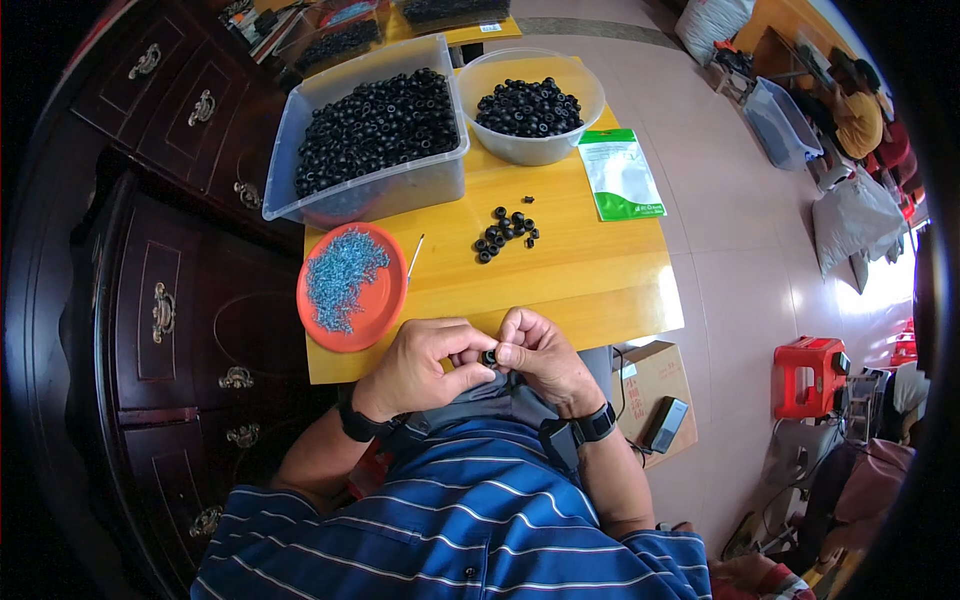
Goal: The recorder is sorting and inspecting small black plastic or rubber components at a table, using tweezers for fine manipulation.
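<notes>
Left hand (430, 362) and right hand (545, 360) pinch black cap (489, 357) at near edge of counter (590, 275); fingertip slip could drop it.

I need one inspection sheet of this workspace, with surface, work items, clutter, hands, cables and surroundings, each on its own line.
Surface: yellow table, glossy.
Work items: rectangular bin and round bowl, both holding many black parts; orange-red plate with small bluish pieces; loose black parts mid-table.
Clutter: green-and-white pouch near the bowl; thin stick beside the plate.
Grip: left hand and right hand pinch a small black part between them.
Cables: dark cable by the cardboard box.
Surroundings: dark wooden cabinet at left; red stool and other people at right.
</notes>
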A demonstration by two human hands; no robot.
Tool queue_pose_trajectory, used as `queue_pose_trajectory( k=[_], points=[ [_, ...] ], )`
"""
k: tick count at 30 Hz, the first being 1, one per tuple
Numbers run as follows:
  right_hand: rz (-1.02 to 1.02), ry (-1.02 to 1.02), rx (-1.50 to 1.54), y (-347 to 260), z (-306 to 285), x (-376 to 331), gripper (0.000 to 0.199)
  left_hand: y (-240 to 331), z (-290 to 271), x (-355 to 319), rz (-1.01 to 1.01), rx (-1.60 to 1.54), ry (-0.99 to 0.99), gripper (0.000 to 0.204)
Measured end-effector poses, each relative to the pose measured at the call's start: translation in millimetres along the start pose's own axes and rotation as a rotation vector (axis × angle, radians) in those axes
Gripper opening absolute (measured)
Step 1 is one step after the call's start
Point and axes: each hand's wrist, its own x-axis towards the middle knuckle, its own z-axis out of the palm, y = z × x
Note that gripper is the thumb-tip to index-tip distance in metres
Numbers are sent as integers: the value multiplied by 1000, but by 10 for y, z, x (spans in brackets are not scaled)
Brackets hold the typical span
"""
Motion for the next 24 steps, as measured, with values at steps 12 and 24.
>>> queue_pose_trajectory(
  k=[12, 24],
  points=[
    [1, -39, 57, -4, 4, -33, 17, 44, 64, -61, 57, 78, 27, 23],
    [26, -29, 80, -26, -8, -25, 18, 48, -8, 35, 39, 61, -62, 26]
  ],
)
